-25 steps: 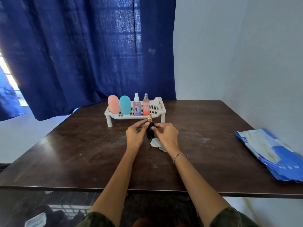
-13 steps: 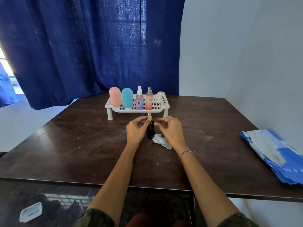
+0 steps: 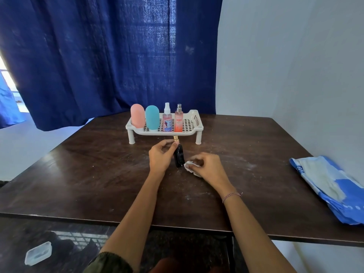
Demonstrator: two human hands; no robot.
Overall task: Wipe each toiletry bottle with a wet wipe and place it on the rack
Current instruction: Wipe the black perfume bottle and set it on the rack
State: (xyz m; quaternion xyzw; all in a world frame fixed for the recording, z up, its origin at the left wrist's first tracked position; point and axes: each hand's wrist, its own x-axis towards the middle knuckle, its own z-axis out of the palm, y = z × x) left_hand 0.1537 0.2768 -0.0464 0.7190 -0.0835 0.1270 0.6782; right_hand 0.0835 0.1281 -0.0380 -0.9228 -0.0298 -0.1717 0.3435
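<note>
Left hand (image 3: pixel 160 156) pinched, with curled thumb and fingertips, the neck of a small black glass bottle with a gold cap (image 3: pixel 178 157). The bottle was held nearly upright between the two hands, its base at the dark wooden table (image 3: pixel 94 174). Right hand (image 3: pixel 208 168), fingers curled, gripped a crumpled white wet wipe (image 3: pixel 189 167) just beside the bottle's base; whether they touched could not be told. Beyond the fingertips, a white perforated plastic rack (image 3: pixel 194 117) carried a pink rounded bottle (image 3: pixel 137 118), a teal rounded bottle (image 3: pixel 152 120) and two pink spray bottles (image 3: pixel 167 122), all upright.

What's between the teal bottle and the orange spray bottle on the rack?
A pink spray bottle with a white nozzle stands there, shown in the head view.
</note>
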